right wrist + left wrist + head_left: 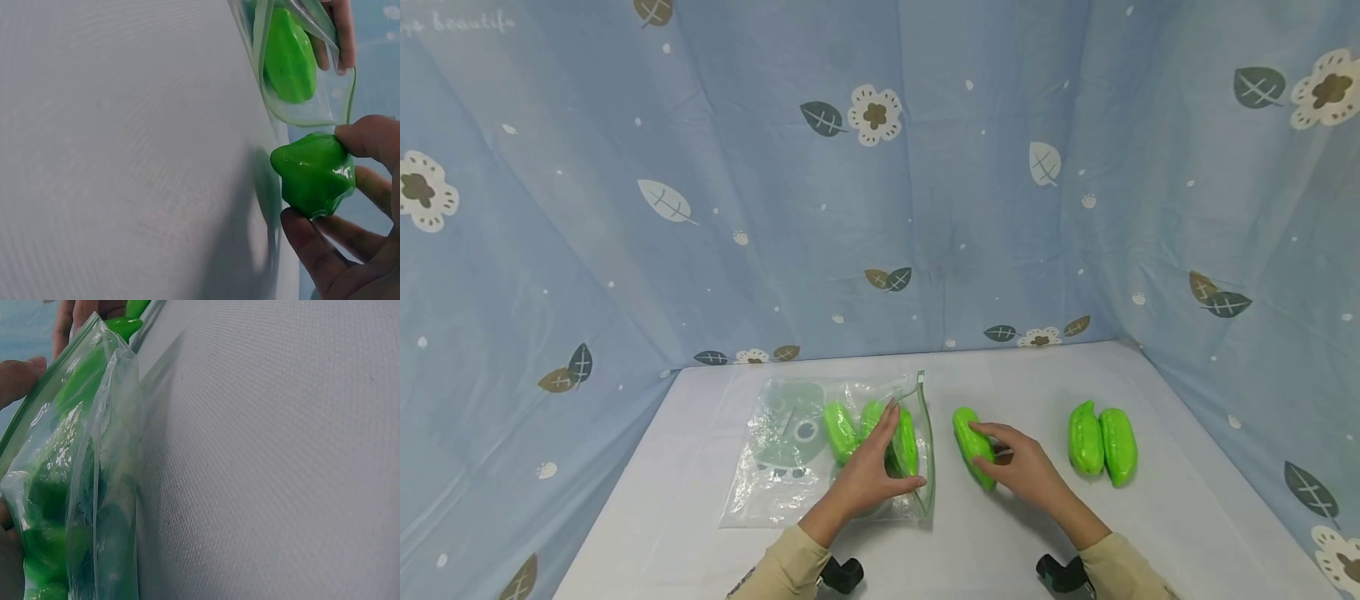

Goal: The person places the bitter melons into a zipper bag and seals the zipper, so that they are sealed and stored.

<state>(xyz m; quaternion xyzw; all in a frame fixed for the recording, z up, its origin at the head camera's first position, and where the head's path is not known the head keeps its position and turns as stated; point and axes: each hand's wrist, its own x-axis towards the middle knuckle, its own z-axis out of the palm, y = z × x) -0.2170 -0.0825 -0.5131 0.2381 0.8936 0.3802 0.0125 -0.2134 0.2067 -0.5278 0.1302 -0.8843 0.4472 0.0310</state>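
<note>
A clear zip bag with a green edge lies at the left of the white table, with several glossy green toy fruits inside. My left hand lies over its mouth, fingers straight and thumb spread apart, touching the film. In the right wrist view the mouth gapes around one toy fruit. My right hand pinches another long, ridged green toy fruit between thumb and fingers, to the right of the bag's mouth.
Two more green toy fruits lie side by side on the right of the table. A blue patterned curtain hangs behind and at both sides. Black devices are worn at the wrists.
</note>
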